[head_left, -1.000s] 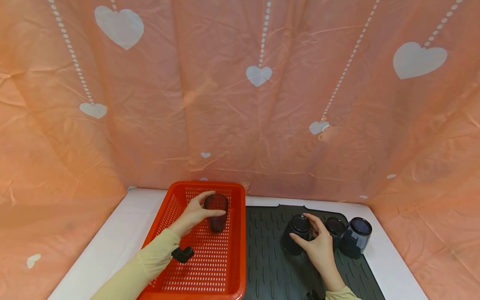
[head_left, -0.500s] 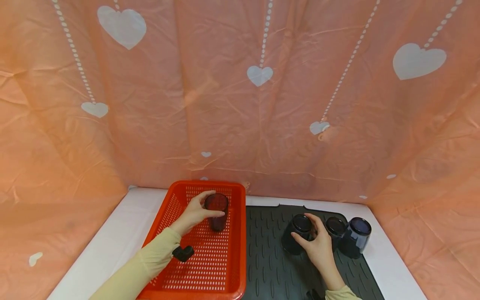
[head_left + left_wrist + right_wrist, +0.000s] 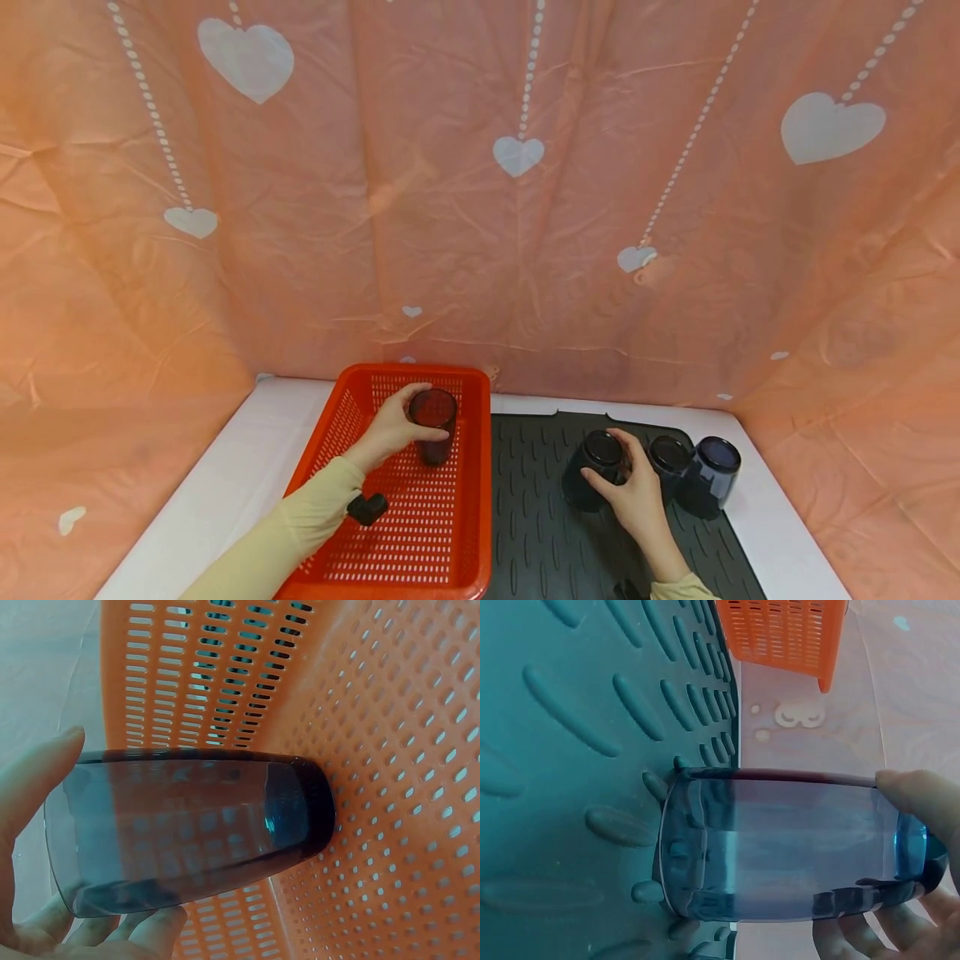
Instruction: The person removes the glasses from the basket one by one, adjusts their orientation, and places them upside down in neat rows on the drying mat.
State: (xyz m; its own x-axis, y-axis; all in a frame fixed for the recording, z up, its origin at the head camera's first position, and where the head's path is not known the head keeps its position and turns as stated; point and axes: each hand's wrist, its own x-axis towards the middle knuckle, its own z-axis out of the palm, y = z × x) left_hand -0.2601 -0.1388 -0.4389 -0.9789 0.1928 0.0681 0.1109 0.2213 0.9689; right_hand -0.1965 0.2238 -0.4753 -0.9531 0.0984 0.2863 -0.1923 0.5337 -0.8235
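In the orange-red basket (image 3: 480, 533), my left hand (image 3: 393, 429) holds a dark tinted drinking glass (image 3: 435, 427) near its rim. That glass stands mouth up, and the left wrist view shows its thick base right at the basket floor, thumb on one side and fingers on the other. My right hand (image 3: 633, 492) grips another tinted glass (image 3: 581, 475) near its base; this one is upside down on the dark ridged mat (image 3: 525, 517). In the right wrist view its rim lies against the ridges. Two more upturned glasses, one dark (image 3: 670, 457) and one bluish (image 3: 708, 479), stand just right of that hand.
Basket and mat lie side by side on a white table (image 3: 217, 467). An orange curtain (image 3: 450, 250) printed with white hearts hangs behind and along both sides. A black wrist strap piece (image 3: 367, 508) juts from the left sleeve over the basket.
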